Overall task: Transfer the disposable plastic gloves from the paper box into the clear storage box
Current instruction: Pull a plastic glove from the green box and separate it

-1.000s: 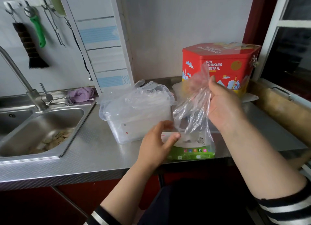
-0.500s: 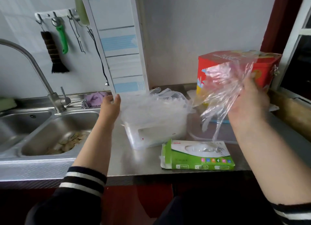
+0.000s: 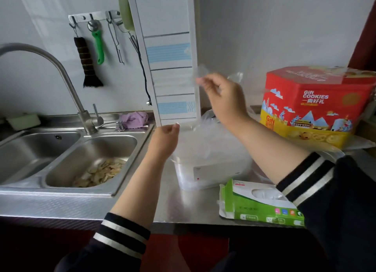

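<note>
Both my left hand (image 3: 165, 138) and right hand (image 3: 220, 97) pinch a thin clear plastic glove (image 3: 198, 76) stretched above the clear storage box (image 3: 211, 170) at twelve o'clock; next I lower it in.

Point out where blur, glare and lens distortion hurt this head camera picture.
Head view: the right hand and the clear glove it pinches are motion-blurred, so the glove's edges are hard to trace; the left hand is slightly soft. Wide-angle distortion bows the faucet and tilts the striped panel. Soft daylight, with pale sheen on the steel countertop, no harsh shadows.
</note>
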Tool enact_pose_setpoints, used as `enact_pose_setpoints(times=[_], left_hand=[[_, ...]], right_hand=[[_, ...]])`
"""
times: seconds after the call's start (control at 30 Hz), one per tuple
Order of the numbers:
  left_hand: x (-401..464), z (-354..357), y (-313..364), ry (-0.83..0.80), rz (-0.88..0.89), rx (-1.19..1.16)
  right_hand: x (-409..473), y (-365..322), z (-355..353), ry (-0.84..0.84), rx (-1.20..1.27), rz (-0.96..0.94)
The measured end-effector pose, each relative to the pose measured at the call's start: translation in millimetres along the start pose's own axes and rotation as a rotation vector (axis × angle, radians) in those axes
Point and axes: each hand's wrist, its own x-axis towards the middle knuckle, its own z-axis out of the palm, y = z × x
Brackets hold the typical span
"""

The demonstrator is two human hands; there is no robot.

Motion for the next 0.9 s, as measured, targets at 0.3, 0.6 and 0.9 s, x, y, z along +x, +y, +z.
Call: enact_pose_setpoints(times=[0.3, 0.6, 0.9], left_hand=[[-9, 4, -9, 0.077, -0.016, -0.062], [-22, -2, 11, 0.042, 0.387, 0.21], [-3, 1, 41, -0.648, 0.322, 0.84]], right_hand=[[-35, 24, 20, -0.874, 0.115, 0.326], [-31, 36, 19, -0.841, 0.267, 0.5], [-17, 27, -1, -1.127, -0.511, 0.27]])
